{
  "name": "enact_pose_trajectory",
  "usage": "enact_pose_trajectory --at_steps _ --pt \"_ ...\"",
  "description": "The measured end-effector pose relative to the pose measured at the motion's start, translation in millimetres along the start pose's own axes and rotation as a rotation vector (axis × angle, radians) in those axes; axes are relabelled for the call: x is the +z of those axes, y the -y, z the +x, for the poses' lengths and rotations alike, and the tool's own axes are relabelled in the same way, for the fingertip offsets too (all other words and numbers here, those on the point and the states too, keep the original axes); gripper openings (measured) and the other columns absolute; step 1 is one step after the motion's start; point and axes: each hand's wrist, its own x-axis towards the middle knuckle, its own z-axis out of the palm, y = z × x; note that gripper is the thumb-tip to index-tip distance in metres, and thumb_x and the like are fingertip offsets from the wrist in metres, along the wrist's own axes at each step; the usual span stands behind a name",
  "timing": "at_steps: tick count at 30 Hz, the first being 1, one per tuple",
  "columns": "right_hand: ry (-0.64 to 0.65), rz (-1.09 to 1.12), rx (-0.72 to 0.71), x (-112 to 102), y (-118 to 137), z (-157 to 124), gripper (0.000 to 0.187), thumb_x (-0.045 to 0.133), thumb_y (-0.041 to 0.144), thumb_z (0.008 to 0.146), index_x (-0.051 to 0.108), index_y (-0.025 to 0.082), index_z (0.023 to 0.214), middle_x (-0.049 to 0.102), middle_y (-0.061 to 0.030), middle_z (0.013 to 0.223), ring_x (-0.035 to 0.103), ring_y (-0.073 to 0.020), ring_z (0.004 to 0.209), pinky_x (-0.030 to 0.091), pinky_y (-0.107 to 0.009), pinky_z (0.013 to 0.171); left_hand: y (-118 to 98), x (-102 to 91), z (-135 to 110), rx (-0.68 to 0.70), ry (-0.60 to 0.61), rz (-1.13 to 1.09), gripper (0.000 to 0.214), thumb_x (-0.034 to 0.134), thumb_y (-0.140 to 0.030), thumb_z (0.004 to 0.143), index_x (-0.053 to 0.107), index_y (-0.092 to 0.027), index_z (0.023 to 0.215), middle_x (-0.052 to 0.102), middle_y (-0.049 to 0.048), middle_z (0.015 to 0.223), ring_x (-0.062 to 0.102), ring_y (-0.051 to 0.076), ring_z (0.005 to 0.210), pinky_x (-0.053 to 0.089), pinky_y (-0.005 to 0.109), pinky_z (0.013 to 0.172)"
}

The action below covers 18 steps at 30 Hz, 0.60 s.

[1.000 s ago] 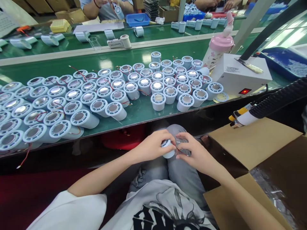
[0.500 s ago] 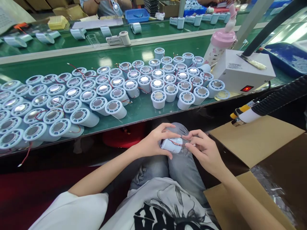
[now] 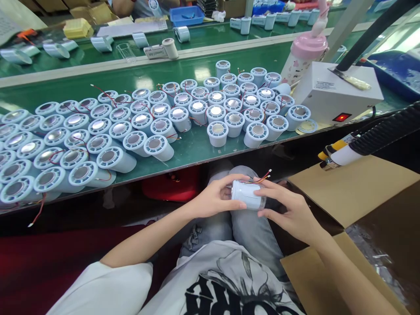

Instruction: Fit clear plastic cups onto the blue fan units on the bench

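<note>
Over my lap, a light blue cylindrical housing (image 3: 246, 195) lies on its side between my two hands. My left hand (image 3: 219, 196) grips its left end, thumb below and fingers above. At its right end, the fingers of my right hand (image 3: 284, 202) close around a clear, see-through part that shows at the rim. Red and dark wires (image 3: 262, 178) with small white plugs stick out above it toward the right. On the bench in front stand many similar blue housings (image 3: 158, 148), round silver-grey discs facing up, several with wires hanging out.
A white box with a lit red switch (image 3: 341, 94) and a pink-lidded bottle (image 3: 306, 48) stand at the bench's right. Below hangs a black hose with a white nozzle (image 3: 341, 156). An open cardboard box (image 3: 352, 188) is at my right. Across the belt sits a blue tray (image 3: 186, 16).
The housing has shifted slightly right and turned. The wires, earlier lying across its side by my right fingers, now stick out above it. My right hand has moved from the wires onto the housing's end.
</note>
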Motion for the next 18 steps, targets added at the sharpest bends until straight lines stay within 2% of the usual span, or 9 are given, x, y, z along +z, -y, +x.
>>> enact_pose_trajectory --at_steps 3,6,11,18 --pt "0.042 0.052 0.025 -4 -1 -4 0.035 0.072 0.030 0.084 0.063 0.026 0.117 0.059 -0.0085 0.135 0.058 -0.0291 0.122 0.052 -0.046 0.101 -4 0.3 -2 0.004 0.039 0.079 0.072 0.080 -0.030 0.072 0.049 -0.024 0.137 0.055 0.0118 0.135 0.061 0.024 0.112 0.052 0.035 0.092" --pt "0.071 0.177 0.087 -6 -1 -5 0.038 0.073 0.030 0.084 0.059 0.025 0.119 0.061 -0.0088 0.129 0.062 -0.0273 0.116 0.056 -0.043 0.096 -9 -0.2 -5 0.065 0.059 0.183 0.077 0.082 -0.028 0.070 0.049 -0.027 0.139 0.053 0.0105 0.140 0.058 0.027 0.118 0.051 0.036 0.096" --pt "0.090 0.298 0.136 -8 8 -4 0.037 0.072 0.028 0.085 0.058 0.028 0.120 0.062 -0.0046 0.123 0.061 -0.0227 0.113 0.055 -0.039 0.098 -13 -0.6 -8 0.174 0.079 0.271 0.074 0.081 -0.025 0.070 0.051 -0.031 0.138 0.049 0.0087 0.146 0.049 0.028 0.132 0.047 0.038 0.104" --pt "0.121 0.491 0.258 -11 14 -4 0.036 0.071 0.027 0.086 0.058 0.032 0.119 0.061 -0.0016 0.118 0.062 -0.0174 0.106 0.056 -0.029 0.091 -14 -0.6 -10 0.231 0.097 0.327 0.075 0.081 -0.023 0.070 0.051 -0.030 0.139 0.050 0.0094 0.145 0.046 0.028 0.135 0.046 0.038 0.106"
